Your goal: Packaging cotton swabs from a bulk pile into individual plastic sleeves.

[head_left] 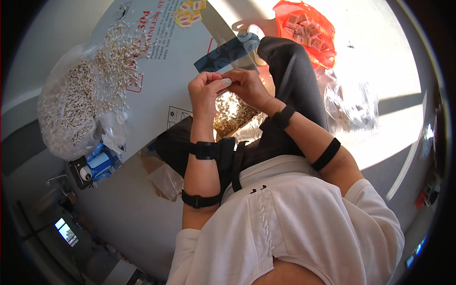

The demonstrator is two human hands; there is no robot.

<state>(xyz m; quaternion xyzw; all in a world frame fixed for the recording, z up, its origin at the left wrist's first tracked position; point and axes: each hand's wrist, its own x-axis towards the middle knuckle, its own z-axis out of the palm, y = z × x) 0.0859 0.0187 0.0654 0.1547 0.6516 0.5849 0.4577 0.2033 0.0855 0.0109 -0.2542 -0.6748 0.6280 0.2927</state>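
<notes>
My left hand [204, 89] and my right hand [250, 87] meet in front of me at the table edge. Both have their fingers pinched together, tip to tip. A small whitish piece [227, 82] shows at the left thumb's tip; whether it is held or wrapped round the thumb I cannot make out. Anything else between the fingertips is hidden. Just below the hands, a container full of cotton swabs [231, 114] sits between my legs. Left of them, a loose pile of cotton swabs [116, 61] lies spread on the grey-blue tabletop [164, 78].
A big clear bag of cotton swabs [73, 102] stands at the left, with a blue package [99, 163] below it. Small yellow packets [190, 13] lie at the far edge, near a dark blue translucent strip [223, 54]. At right, a red plastic bag [327, 54] holds small boxes.
</notes>
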